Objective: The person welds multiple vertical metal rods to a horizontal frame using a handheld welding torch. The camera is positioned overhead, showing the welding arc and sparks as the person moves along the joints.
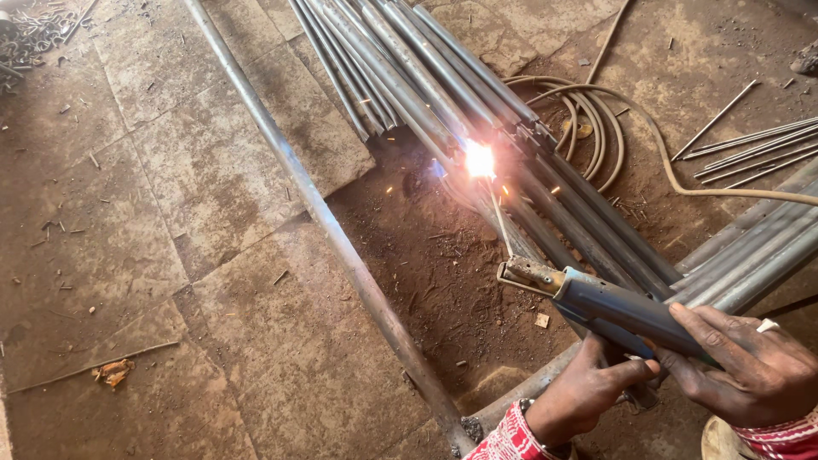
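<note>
My right hand (750, 366) grips the blue-grey handle of a welding electrode holder (609, 307) at the lower right. A thin welding rod (500, 221) runs from its jaws up to a bright white arc (480, 159) on a bundle of grey steel pipes (443, 85). Sparks scatter around the arc. My left hand (588, 388) sits just below the holder, its fingers curled under the handle and supporting it. Both wrists wear red patterned cuffs.
A long single pipe (332, 230) lies diagonally across the stone floor. More pipes (750, 255) lie at the right. A coiled hose or cable (596, 128) loops behind the bundle. Thin rods (750, 140) rest on the dirt at upper right. Scrap metal (34, 30) sits upper left.
</note>
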